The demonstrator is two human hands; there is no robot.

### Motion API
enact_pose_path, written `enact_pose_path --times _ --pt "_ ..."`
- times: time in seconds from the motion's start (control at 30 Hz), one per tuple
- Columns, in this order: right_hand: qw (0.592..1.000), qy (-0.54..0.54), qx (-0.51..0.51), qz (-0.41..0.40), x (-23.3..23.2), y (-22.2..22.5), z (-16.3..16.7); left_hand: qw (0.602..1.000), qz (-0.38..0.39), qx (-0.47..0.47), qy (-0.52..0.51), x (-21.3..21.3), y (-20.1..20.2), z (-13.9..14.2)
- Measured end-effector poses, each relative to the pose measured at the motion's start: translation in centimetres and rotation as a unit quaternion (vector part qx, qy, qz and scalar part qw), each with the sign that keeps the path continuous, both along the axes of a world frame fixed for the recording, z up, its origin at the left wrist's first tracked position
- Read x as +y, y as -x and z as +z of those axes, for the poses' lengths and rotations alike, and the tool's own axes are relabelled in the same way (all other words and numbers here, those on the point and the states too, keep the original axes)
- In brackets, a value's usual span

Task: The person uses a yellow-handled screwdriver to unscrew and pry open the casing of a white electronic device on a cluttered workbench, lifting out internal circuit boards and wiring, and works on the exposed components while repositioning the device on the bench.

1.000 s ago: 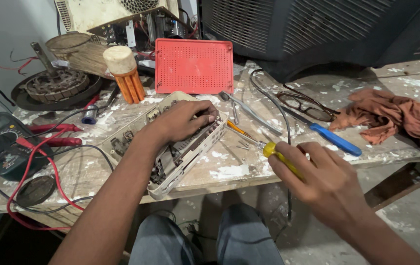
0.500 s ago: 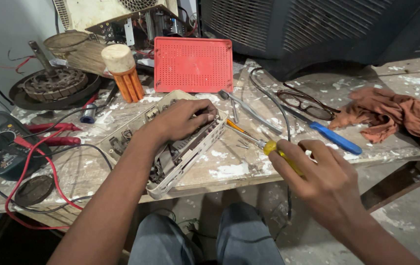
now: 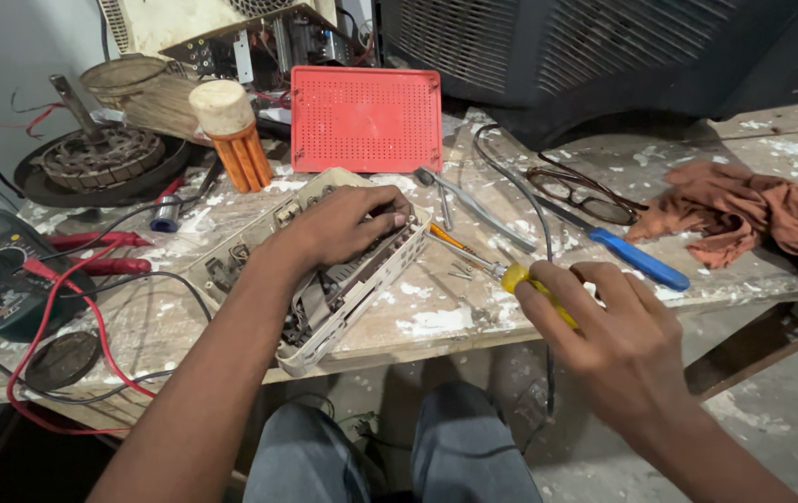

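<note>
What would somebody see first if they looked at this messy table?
Probably the bright red perforated panel standing at the back, and the two hands in front of it. The left hand presses on an opened cream-coloured device in the middle, while the right hand holds a yellow-handled screwdriver beside it.

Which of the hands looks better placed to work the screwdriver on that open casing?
The right hand, most likely: it grips the yellow-handled screwdriver, its shaft pointing toward the open beige casing. The left hand lies pressed on the casing, steadying it.
</note>
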State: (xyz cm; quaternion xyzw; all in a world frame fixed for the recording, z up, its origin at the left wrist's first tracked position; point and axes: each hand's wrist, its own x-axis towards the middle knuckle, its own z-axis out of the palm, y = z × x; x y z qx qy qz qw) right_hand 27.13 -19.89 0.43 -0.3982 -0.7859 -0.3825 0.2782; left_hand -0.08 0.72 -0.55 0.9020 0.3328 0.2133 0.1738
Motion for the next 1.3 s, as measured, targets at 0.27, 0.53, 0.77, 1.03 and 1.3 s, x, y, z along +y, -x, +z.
enact_pose_path --times 0.27,0.53,0.77,1.03,1.3 --pt "0.941 0.251 0.164 -0.155 0.8 0.1 0.0 1.0 -0.018 -0.022 -0.01 0.0 0.0 -0.1" --pt "0.998 0.04 0.04 -0.015 0.2 0.4 0.2 1.0 -0.018 -0.016 -0.005 0.1 0.1 -0.1" --pt "0.963 0.198 0.119 -0.139 0.9 -0.1 -0.3 1.0 -0.001 -0.011 0.001 -0.1 0.1 -0.1" --pt "0.998 0.045 0.03 -0.045 0.2 0.0 -0.3 1.0 -0.019 -0.017 -0.009 0.3 0.0 -0.2" --pt "0.944 0.255 0.105 -0.183 1.2 -0.1 -0.7 0.999 0.009 -0.013 -0.029 -0.7 0.0 0.5"
